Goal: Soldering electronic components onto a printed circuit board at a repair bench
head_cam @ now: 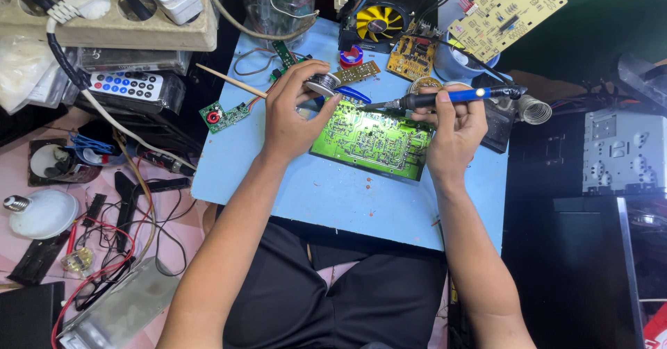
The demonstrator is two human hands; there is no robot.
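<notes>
While both hands work over it, the blue surface (333, 196) is the largest item: a bare strip runs along its near edge above my lap, its far edge is crowded with parts, and its left edge drops to a cluttered floor.

Green circuit board (372, 140): lies flat at mid-surface, long axis running left to right, slightly skewed, brightly lit. Open blue surface lies in front of it; my hands close it in on both sides.

Left hand (292, 116): rests at the board's left end, grip closed on a solder spool (323, 84) pinched between thumb and fingers, just above the board's far left corner.

Right hand (455, 123): at the board's right end, grip closed round a soldering iron (445, 99).

Soldering iron: blue and black handle, long axis nearly level, tip pointing left, down to the board's far edge; cord end pointing right.

Smaller items: yellow fan (379, 19) beyond the board; small green board (224, 115) at the left edge; remote control (125, 85) and white bulb (45, 213) off the surface, well apart to the left.
</notes>
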